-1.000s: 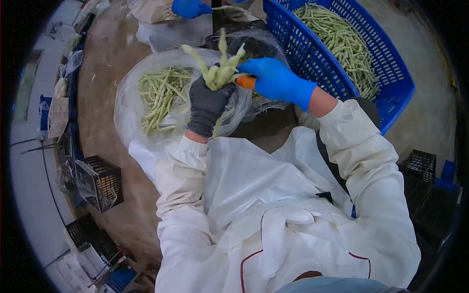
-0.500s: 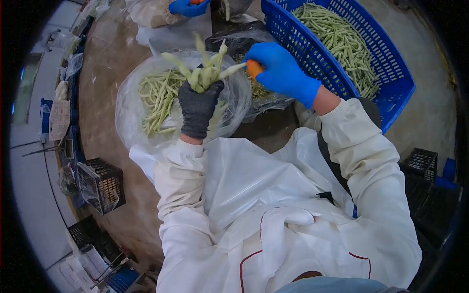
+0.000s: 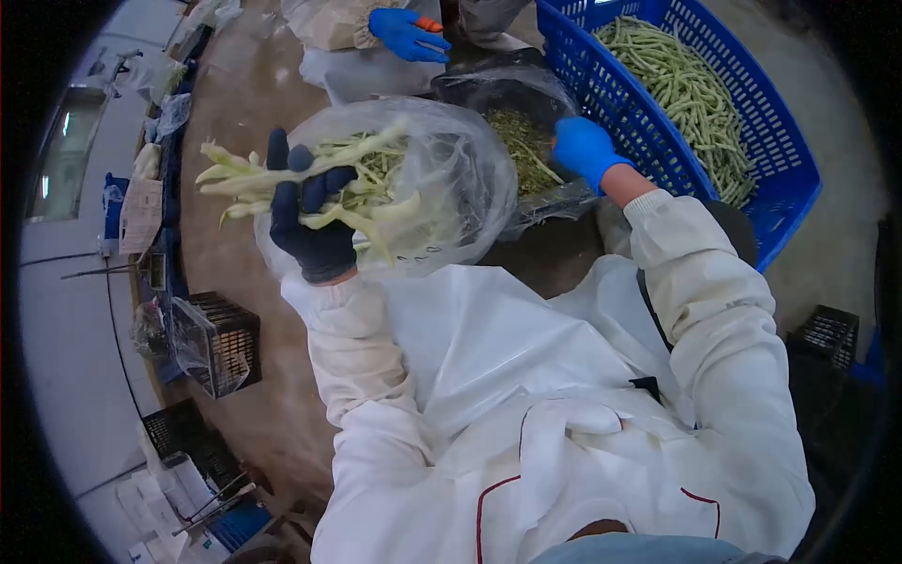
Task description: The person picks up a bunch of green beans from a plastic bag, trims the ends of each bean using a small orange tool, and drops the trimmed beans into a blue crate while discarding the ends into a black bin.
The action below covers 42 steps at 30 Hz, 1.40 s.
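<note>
My left hand (image 3: pixel 315 226), in a dark glove, grips a bundle of pale green beans (image 3: pixel 249 179) lying sideways, its ends sticking out to the left. It hovers at the left rim of a clear plastic bag (image 3: pixel 460 183) holding more beans. My right hand (image 3: pixel 583 146), in a blue glove, is curled shut over a dark bag of bean trimmings (image 3: pixel 517 136), beside the blue crate (image 3: pixel 620 113). The orange-handled tool seen in that hand earlier is hidden inside the fist.
The blue crate holds a heap of green beans (image 3: pixel 695 85). A co-worker's blue-gloved hand (image 3: pixel 404 38) with an orange tool works at the top. Black wire baskets stand at the left (image 3: pixel 221 343) and right (image 3: pixel 827 329). My white apron fills the foreground.
My left hand has turned the bean bundle from upright to sideways and swung it left over the clear bag. My right hand has pulled away to the right, over the dark bag.
</note>
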Each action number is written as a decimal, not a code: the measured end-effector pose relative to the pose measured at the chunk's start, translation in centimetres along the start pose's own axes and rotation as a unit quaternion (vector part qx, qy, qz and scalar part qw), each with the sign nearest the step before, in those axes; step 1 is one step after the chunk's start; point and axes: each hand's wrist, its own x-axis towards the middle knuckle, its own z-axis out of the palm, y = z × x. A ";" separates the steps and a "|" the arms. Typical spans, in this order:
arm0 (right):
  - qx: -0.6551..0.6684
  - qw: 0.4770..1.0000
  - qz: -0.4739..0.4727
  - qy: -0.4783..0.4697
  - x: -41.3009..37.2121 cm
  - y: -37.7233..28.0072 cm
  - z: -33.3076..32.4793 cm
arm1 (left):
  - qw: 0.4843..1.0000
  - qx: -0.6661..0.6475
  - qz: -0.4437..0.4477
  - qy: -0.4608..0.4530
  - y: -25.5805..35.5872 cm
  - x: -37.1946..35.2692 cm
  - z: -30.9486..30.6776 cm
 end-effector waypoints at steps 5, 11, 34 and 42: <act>0.113 0.993 -0.029 0.031 2.2 1.0 3.0 | 0.997 -0.043 0.009 -0.057 0.9 -0.1 -0.1; 0.310 0.870 -0.331 0.190 -1.2 -9.3 -4.5 | 0.995 -0.001 -0.102 0.012 -3.2 -0.8 1.4; -0.015 0.962 -0.188 -0.198 5.3 4.4 0.2 | 0.853 0.521 -0.017 0.030 -3.2 -0.8 1.1; -0.139 0.946 -0.058 -0.289 6.9 7.1 23.8 | 0.886 0.458 -0.058 0.055 -3.3 -0.4 -0.6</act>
